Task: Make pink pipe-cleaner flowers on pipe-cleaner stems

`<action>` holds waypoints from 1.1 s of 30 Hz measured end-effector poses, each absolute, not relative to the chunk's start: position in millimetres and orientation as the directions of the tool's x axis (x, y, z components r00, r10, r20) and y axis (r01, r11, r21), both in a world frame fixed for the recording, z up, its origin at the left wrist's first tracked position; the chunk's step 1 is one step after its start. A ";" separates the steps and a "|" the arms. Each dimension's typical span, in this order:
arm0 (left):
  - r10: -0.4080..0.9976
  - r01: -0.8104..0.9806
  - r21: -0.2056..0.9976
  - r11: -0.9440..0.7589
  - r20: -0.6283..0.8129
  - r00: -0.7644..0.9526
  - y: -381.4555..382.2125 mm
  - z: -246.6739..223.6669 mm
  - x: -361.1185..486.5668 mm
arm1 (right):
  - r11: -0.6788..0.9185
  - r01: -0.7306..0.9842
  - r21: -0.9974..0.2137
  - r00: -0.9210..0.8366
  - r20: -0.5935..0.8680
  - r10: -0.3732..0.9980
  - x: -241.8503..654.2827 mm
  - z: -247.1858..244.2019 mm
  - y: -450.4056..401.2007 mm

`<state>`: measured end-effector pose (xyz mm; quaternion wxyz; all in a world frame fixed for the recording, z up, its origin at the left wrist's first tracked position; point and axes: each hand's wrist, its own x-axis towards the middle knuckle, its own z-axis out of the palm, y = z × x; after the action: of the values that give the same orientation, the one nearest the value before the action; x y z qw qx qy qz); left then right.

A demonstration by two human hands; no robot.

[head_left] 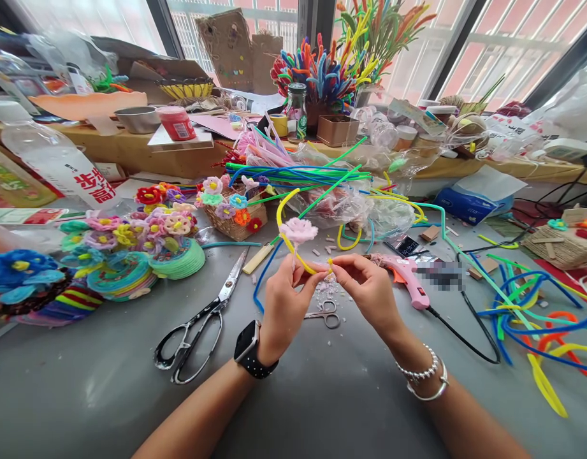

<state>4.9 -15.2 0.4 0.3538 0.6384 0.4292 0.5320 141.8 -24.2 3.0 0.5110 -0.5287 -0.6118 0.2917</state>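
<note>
Near the middle of the view, my left hand (286,306) is closed on a pale pink fuzzy flower (298,230) by its stem, and on a yellow pipe cleaner (280,213) that curves up beside the bloom. The fingertips of my right hand (367,290) pinch the yellow pipe cleaner's other end, close to my left fingertips. Small scissors (329,313) lie on the table between and below my hands. Large black-handled scissors (197,331) rest open-bladed or nearly closed to the left; the blades' gap is hard to tell.
A pink glue gun (410,280) lies right of my right hand, its cord trailing forward. Loose coloured pipe cleaners (542,319) tangle at the right. Flower-topped baskets (176,258) stand at the left. Green and blue pipe cleaners (317,178) lie on plastic bags behind my hands.
</note>
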 end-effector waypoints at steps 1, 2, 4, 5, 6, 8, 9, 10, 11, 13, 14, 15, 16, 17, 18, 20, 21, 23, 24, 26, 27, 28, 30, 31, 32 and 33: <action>0.927 0.193 0.907 -0.374 0.368 0.067 -15.2 0.2 4.5 | 0.281 0.390 -0.877 0.086 0.338 0.937 141.5 3.0 -24.6; 0.930 0.211 0.905 -0.368 0.362 0.069 -15.2 0.1 4.1 | 0.291 0.432 -0.854 0.091 0.362 0.928 141.1 3.1 -25.2; 0.931 0.226 0.904 -0.364 0.358 0.070 -15.2 0.1 3.5 | 0.318 0.506 -0.802 0.096 0.418 0.903 140.2 3.5 -26.6; 0.931 0.225 0.904 -0.365 0.359 0.067 -15.1 0.1 3.3 | 0.335 0.537 -0.775 0.090 0.447 0.890 139.8 3.6 -27.4; 0.930 0.221 0.904 -0.366 0.361 0.064 -15.0 0.2 3.3 | 0.355 0.563 -0.747 0.079 0.476 0.876 139.4 3.7 -28.0; 0.930 0.210 0.906 -0.366 0.363 0.059 -14.5 0.0 3.3 | 0.392 0.605 -0.693 0.045 0.521 0.852 139.0 3.6 -28.8; 0.930 0.203 0.908 -0.366 0.363 0.057 -14.2 -0.2 3.3 | 0.408 0.621 -0.669 0.025 0.537 0.843 138.9 3.4 -29.0; 0.930 0.197 0.909 -0.367 0.363 0.054 -13.9 -0.6 3.3 | 0.421 0.634 -0.648 0.006 0.549 0.836 138.8 3.0 -29.0; 0.930 0.193 0.910 -0.366 0.364 0.048 -13.6 -1.1 3.2 | 0.434 0.644 -0.630 -0.013 0.559 0.829 138.9 2.3 -29.0; 0.931 0.197 0.911 -0.361 0.364 0.026 -13.2 -2.1 2.8 | 0.454 0.661 -0.598 -0.046 0.572 0.819 139.0 0.4 -28.6; 0.932 0.203 0.912 -0.356 0.361 0.013 -13.0 -2.7 2.6 | 0.462 0.669 -0.582 -0.061 0.577 0.814 139.0 -0.8 -28.4; 0.934 0.210 0.913 -0.351 0.358 0.003 -12.9 -3.2 2.3 | 0.470 0.677 -0.567 -0.074 0.583 0.809 139.1 -2.1 -28.2; 0.935 0.215 0.913 -0.347 0.355 -0.001 -12.8 -3.7 2.0 | 0.478 0.683 -0.552 -0.087 0.588 0.804 139.2 -3.5 -28.0; 0.936 0.216 0.914 -0.345 0.353 -0.001 -12.7 -4.1 1.8 | 0.486 0.689 -0.538 -0.099 0.594 0.799 139.3 -4.8 -27.7; 0.937 0.214 0.915 -0.343 0.351 0.001 -12.6 -4.5 1.6 | 0.493 0.694 -0.526 -0.109 0.599 0.793 139.5 -5.9 -27.5; 0.940 0.203 0.920 -0.335 0.341 0.007 -12.6 -5.2 1.6 | 0.509 0.702 -0.498 -0.132 0.611 0.781 139.9 -7.2 -27.1; 0.943 0.195 0.924 -0.328 0.333 0.007 -12.6 -5.5 1.7 | 0.517 0.707 -0.482 -0.145 0.617 0.773 140.1 -7.3 -27.0; 0.949 0.179 0.933 -0.312 0.317 0.003 -12.5 -6.0 1.9 | 0.535 0.717 -0.446 -0.172 0.631 0.757 140.3 -6.5 -26.8; 0.951 0.174 0.936 -0.306 0.311 -0.001 -12.4 -6.2 2.0 | 0.543 0.721 -0.431 -0.183 0.637 0.749 140.2 -5.9 -26.8; 0.953 0.166 0.940 -0.298 0.303 -0.008 -12.1 -6.5 1.9 | 0.550 0.730 -0.407 -0.194 0.648 0.737 139.7 -4.4 -27.0; 0.954 0.164 0.941 -0.295 0.301 -0.009 -11.9 -6.5 1.8 | 0.549 0.736 -0.397 -0.198 0.649 0.735 139.4 -3.7 -27.3; 0.954 0.162 0.942 -0.294 0.299 -0.007 -11.8 -6.4 1.7 | 0.546 0.744 -0.385 -0.207 0.644 0.736 139.2 -3.1 -27.5; 0.955 0.160 0.943 -0.292 0.295 0.004 -11.5 -5.9 1.4 | 0.541 0.763 -0.354 -0.241 0.622 0.745 139.2 -1.9 -28.1; 0.956 0.160 0.943 -0.293 0.295 0.011 -11.4 -5.6 1.2 | 0.541 0.771 -0.336 -0.263 0.606 0.751 139.5 -1.5 -28.3; 0.955 0.161 0.942 -0.294 0.295 0.017 -11.3 -5.2 1.1 | 0.545 0.776 -0.317 -0.288 0.590 0.754 140.1 -1.2 -28.4; 0.955 0.166 0.941 -0.296 0.296 0.021 -11.1 -4.8 1.0 | 0.555 0.778 -0.294 -0.318 0.577 0.752 140.8 -0.9 -28.4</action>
<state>1.0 -11.1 -4.8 0.3744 0.6086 0.4604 0.5267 140.8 -28.4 -0.9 0.3447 -0.4714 -0.8116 -0.0188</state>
